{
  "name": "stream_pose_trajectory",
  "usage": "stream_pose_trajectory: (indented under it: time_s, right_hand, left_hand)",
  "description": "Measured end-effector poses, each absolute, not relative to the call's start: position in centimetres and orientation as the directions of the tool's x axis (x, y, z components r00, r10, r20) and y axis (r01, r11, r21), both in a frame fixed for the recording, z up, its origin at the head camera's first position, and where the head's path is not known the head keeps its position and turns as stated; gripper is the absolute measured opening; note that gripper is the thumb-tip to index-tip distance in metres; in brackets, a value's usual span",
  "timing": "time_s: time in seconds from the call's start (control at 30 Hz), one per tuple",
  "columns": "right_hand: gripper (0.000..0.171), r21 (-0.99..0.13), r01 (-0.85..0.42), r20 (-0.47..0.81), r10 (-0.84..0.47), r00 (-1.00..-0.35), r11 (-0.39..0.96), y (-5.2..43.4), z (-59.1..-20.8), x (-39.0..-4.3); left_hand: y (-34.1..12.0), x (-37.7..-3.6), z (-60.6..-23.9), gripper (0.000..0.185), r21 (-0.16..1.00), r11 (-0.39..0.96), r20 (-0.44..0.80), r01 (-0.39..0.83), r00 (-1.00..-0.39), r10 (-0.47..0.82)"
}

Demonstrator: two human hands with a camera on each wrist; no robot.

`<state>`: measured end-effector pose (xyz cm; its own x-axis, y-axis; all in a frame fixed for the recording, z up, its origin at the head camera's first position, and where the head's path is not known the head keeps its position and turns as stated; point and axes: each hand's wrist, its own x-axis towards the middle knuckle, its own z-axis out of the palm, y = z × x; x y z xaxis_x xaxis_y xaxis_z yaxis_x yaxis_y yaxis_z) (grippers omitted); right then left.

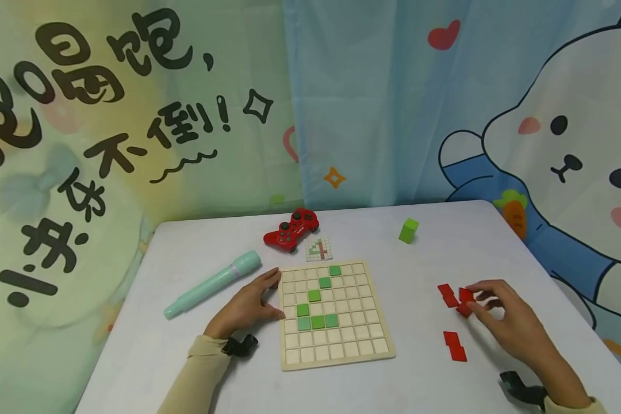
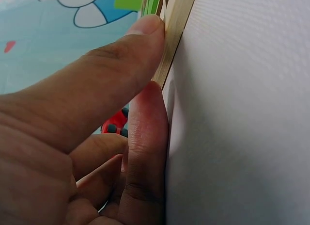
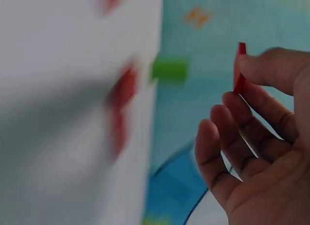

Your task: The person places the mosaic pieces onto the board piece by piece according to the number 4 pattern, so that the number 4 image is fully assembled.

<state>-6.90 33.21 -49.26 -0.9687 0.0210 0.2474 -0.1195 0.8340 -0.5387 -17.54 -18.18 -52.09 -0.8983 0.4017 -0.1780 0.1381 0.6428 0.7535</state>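
My left hand (image 1: 250,305) lies along the left edge of a wooden grid board (image 1: 341,363), its thumb and fingers touching that edge. Green square tiles (image 1: 317,322) sit in several of the board's cells, stepping down diagonally from the top to a short row. Over the right part of the table, my right hand (image 1: 512,319) pinches a thin red square tile (image 3: 239,70) between thumb and index finger. Near its fingertips lies a red tile (image 1: 447,295), and a red pair (image 1: 455,347) is closer to me.
A mint-green marker-shaped object (image 1: 212,286) lies left of the board. Behind the board are a red game controller (image 1: 292,230) and a small pattern card (image 1: 318,249). A green block (image 1: 408,230) stands at the back right. A printed curtain (image 1: 362,115) hangs behind the table.
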Motion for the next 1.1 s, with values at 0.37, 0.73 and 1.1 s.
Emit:
stream_pose_trajectory:
  time_s: [0.37, 0.73, 1.1]
  right_hand:
    - [0.020, -0.509, -0.480, 0.164, -0.467, -0.869, 0.715, 19.4, -46.0, -15.2]
    - [0.008, -0.503, -0.474, -0.005, -0.551, -0.834, 0.722, 14.2, -48.4, -19.7]
    - [0.009, -0.503, -0.482, 0.005, -0.555, -0.832, 0.718, 14.0, -49.8, -20.2]
  left_hand:
    - [-18.6, -17.5, -52.3, 0.103, 0.754, 0.638, -0.166, 0.156, -0.895, 0.415]
    - [-18.4, -17.6, -51.9, 0.102, 0.742, 0.646, -0.153, 0.179, -0.893, 0.423]
    - [-18.4, -17.8, -52.0, 0.104, 0.738, 0.654, -0.162, 0.169, -0.896, 0.414]
